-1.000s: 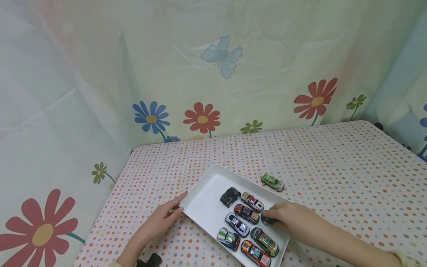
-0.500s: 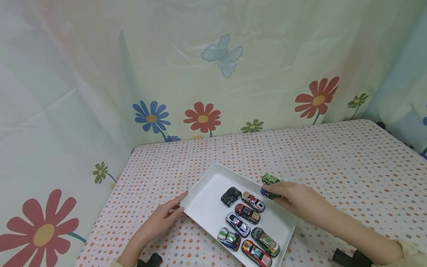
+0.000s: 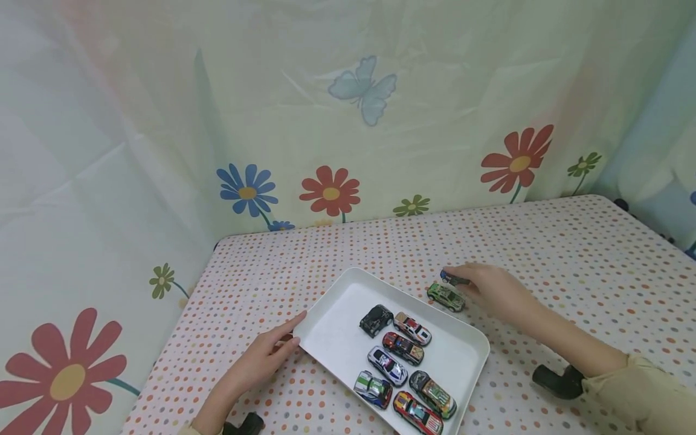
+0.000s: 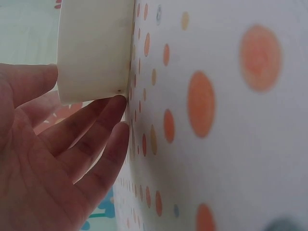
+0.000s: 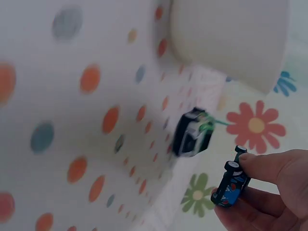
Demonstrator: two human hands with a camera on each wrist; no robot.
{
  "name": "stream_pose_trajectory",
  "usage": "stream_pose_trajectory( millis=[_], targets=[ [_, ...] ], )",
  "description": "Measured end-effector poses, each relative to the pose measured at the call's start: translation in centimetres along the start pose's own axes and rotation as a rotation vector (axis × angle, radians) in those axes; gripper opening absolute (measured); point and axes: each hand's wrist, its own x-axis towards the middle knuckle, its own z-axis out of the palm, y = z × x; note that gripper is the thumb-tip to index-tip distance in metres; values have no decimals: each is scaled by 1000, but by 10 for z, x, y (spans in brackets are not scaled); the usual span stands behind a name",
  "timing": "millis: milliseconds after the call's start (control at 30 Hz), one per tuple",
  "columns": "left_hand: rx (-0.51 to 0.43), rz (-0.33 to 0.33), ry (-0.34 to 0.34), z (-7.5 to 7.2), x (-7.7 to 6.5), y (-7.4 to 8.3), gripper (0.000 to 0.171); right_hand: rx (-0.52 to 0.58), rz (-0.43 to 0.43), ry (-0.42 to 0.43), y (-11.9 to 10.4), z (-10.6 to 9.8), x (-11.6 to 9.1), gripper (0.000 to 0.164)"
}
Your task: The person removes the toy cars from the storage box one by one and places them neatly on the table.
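Note:
My right hand (image 3: pixel 492 290) pinches a small dark toy car with blue markings (image 5: pixel 231 185) between thumb and fingers, above the table beyond the tray. In the right wrist view its wheels face up and to the left. A green toy car (image 3: pixel 446 297) sits on the table just outside the tray, close below the right hand. My left hand (image 3: pixel 263 356) touches the left corner of the white tray (image 3: pixel 326 296), fingers loosely extended. In the left wrist view, fingertips (image 4: pixel 118 103) rest at the wall's lower edge. Several toy cars (image 3: pixel 402 348) stand in the tray, mostly in its right half.
The tray lies aslant on a table with a dotted cloth (image 3: pixel 293 254). A curtain printed with flowers and a butterfly (image 3: pixel 364 90) hangs behind it. Black wrist devices (image 3: pixel 560 382) are worn under both forearms.
My right hand has lifted the dark blue toy car out of the tray's right side and carried it over the rim, past the green car. The left hand and tray have stayed put.

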Motion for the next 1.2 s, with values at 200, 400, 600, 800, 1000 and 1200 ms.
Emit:
stream_pose_trajectory(
  millis=[200, 400, 600, 800, 1000, 1200],
  targets=[
    [-6, -1, -6, -1, 0, 0, 49, 6, 41, -44, 13, 9, 9, 38],
    [-12, 6, -12, -1, 0, -1, 49, 20, 82, -89, 19, 17, 12, 36],
    [-11, 2, -12, -1, -1, 0, 49, 40, 89, -108, 22, 21, 14, 35],
    [-19, -6, -11, -1, 0, -1, 49, 35, 89, -140, 25, 24, 16, 36],
    [-10, -5, -10, -1, -1, 0, 49, -14, 72, -147, 25, 26, 16, 35],
    [-9, -4, -12, -2, -1, 0, 50, -63, 41, -144, 23, 26, 16, 34]
  ],
)
